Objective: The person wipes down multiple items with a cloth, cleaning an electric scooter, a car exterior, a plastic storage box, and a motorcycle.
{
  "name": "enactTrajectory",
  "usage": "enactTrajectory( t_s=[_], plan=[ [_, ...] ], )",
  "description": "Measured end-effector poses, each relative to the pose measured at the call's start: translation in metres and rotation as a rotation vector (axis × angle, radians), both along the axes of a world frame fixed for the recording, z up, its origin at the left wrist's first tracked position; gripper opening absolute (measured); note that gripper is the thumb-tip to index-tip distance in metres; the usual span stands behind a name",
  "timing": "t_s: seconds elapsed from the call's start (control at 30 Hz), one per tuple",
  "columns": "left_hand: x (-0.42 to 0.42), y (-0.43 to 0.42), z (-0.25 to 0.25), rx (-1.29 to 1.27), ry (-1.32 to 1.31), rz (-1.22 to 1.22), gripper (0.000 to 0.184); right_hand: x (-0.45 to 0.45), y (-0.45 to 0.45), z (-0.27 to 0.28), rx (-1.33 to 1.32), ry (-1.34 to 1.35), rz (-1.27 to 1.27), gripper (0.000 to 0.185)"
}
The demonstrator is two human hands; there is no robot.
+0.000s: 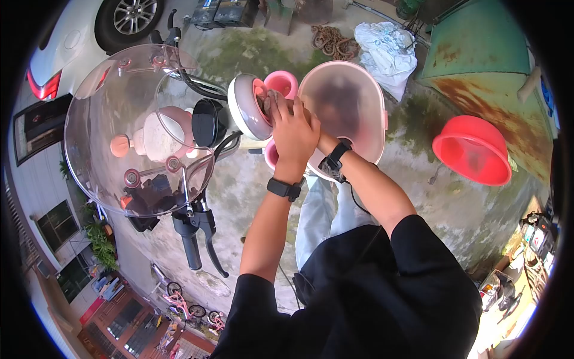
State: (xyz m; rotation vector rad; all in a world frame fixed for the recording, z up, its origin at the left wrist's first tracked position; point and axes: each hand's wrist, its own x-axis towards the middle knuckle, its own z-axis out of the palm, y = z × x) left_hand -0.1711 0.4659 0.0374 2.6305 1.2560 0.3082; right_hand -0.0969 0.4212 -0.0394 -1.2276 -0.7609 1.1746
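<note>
My left hand (294,136) lies over my right hand (326,142), which is mostly hidden behind it. The left fingers are bent, and a greyish-brown item (266,103) shows at the fingertips, too unclear to name. Both hands are at the edge of a white rounded container (244,106) with a pink inside. Next to it stands a pink cup-like container (286,79). Just right of the hands is a large pale pink tub (383,113) with a dark, blurred area inside. Lower down, another pink rim (271,157) is partly covered by my left arm.
A scooter handlebar (190,245) and clear windshield (98,161) stand at the left. A red basin (472,127) sits on the stained concrete at the right. Behind are a white sack (385,51), a rusty chain (333,43) and a green metal bin (478,42).
</note>
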Motion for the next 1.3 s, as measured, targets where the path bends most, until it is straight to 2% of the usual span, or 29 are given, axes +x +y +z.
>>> enactTrajectory(
  t_s=[0.3, 0.47, 0.57, 0.67, 0.7, 0.77, 0.87, 0.97, 1.03, 1.13, 1.3],
  plan=[
    [-0.015, -0.051, 0.046, -0.132, -0.169, 0.068, 0.062, 0.009, -0.074, 0.027, -0.123, -0.064, 0.160, 0.064],
    [-0.034, -0.097, 0.082, -0.206, -0.065, 0.027, 0.062, 0.004, -0.100, 0.073, -0.139, -0.164, 0.347, 0.065],
    [-0.061, -0.115, 0.121, -0.273, -0.122, -0.022, 0.065, -0.012, -0.102, 0.111, -0.129, -0.253, 0.450, 0.065],
    [-0.105, -0.126, 0.168, -0.318, -0.277, -0.066, 0.069, -0.035, -0.098, 0.160, -0.003, -0.446, 0.464, 0.066],
    [-0.125, -0.130, 0.185, -0.265, -0.335, -0.105, 0.070, -0.043, -0.098, 0.186, 0.197, -0.668, 0.390, 0.063],
    [-0.165, -0.139, 0.219, -0.282, -0.539, -0.135, 0.068, -0.065, -0.100, 0.227, 0.307, -0.694, 0.299, 0.058],
    [-0.227, -0.152, 0.250, -0.183, -0.658, -0.092, 0.071, -0.115, -0.099, 0.270, 0.561, -0.786, 0.248, 0.058],
    [-0.286, -0.155, 0.252, -0.079, -0.673, -0.005, 0.078, -0.182, -0.094, 0.288, 0.674, -0.848, 0.212, 0.056],
    [-0.325, -0.148, 0.248, -0.034, -0.619, 0.022, 0.078, -0.225, -0.089, 0.304, 0.560, -0.882, 0.324, 0.063],
    [-0.382, -0.145, 0.244, -0.185, -0.541, 0.115, 0.072, -0.284, -0.093, 0.309, 0.346, -1.102, 0.488, 0.073],
    [-0.425, -0.145, 0.232, -0.306, -0.580, 0.098, 0.071, -0.328, -0.104, 0.311, 0.305, -1.215, 0.409, 0.070]
  ],
)
